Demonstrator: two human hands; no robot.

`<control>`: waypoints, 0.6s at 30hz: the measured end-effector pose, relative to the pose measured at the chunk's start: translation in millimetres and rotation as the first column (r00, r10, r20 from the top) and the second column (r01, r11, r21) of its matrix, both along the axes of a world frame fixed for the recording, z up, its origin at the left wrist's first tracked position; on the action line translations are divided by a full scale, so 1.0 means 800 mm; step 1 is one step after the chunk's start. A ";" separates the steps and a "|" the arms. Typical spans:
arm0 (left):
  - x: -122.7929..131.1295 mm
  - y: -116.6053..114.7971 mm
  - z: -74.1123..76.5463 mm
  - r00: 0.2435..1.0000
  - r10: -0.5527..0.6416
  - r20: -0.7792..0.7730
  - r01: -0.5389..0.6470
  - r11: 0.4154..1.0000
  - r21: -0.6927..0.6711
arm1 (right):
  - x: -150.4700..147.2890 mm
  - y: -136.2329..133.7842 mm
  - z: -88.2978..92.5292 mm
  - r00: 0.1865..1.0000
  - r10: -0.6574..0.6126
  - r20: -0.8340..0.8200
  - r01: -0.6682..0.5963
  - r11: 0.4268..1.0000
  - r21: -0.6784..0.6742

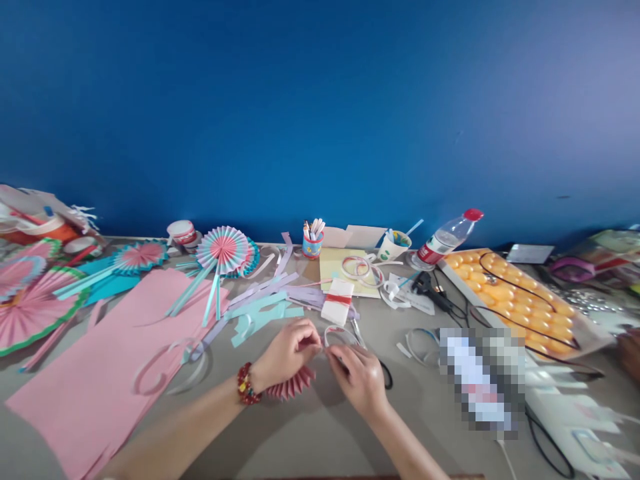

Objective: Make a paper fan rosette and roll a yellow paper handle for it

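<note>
Grey worktop [425, 407] strewn with paper strips [265, 291], blue wall [300, 120] behind, left hand [293, 347] and right hand [357, 375] pinched closed near pleated pink paper [294, 387], anything gripped too small to tell

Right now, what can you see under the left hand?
Part of a pink pleated paper shows just below the left hand. The hand covers the rest, so whether they touch cannot be told.

Flat pink paper sheets [100, 363] lie left of a pleated pink paper strip [291, 385]; beyond it, a red-banded white rectangular card [335, 311] lies left of a black corded tool [440, 300].
</note>
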State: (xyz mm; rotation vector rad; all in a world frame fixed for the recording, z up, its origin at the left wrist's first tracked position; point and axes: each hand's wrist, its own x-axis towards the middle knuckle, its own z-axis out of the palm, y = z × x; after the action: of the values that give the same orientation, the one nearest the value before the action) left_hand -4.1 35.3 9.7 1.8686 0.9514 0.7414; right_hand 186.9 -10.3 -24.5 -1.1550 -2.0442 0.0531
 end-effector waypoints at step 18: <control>-0.030 0.022 0.011 0.983 0.095 0.157 -0.078 0.991 -0.111 | 0.030 -0.019 -0.003 0.991 -0.009 0.136 0.008 1.000 0.007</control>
State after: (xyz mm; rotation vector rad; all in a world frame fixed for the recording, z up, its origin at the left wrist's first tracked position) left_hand -27.8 53.0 18.4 1.6578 0.9536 0.8657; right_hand 211.0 -25.1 -26.6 -1.1919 -2.1571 -0.0371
